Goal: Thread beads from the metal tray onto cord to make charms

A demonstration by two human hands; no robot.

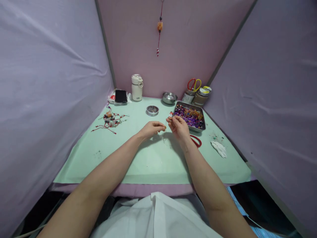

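Above the middle of the pale green table [153, 165], my left hand [155, 128] pinches a thin cord [165, 135] with a small orange-yellow piece at the fingertips. Close to its right, my right hand [178, 127] has thumb and forefinger together on the upper part of the same cord. The cord's loose end hangs below my left fingertips toward the cloth. Red-handled scissors [196, 140] lie partly hidden behind my right wrist. Just behind my right hand is a metal tray [204, 124] of purple, orange and dark beads [189, 115].
Finished-looking beaded strings [111, 119] lie at left. Along the back are a black phone-like object [121, 96], white bottle [137, 88], round bead dish [152, 110], steel bowl [169, 98] and jars [201, 96]. A crumpled white cloth [219, 149] is at right; a beaded ornament [159, 26] hangs.
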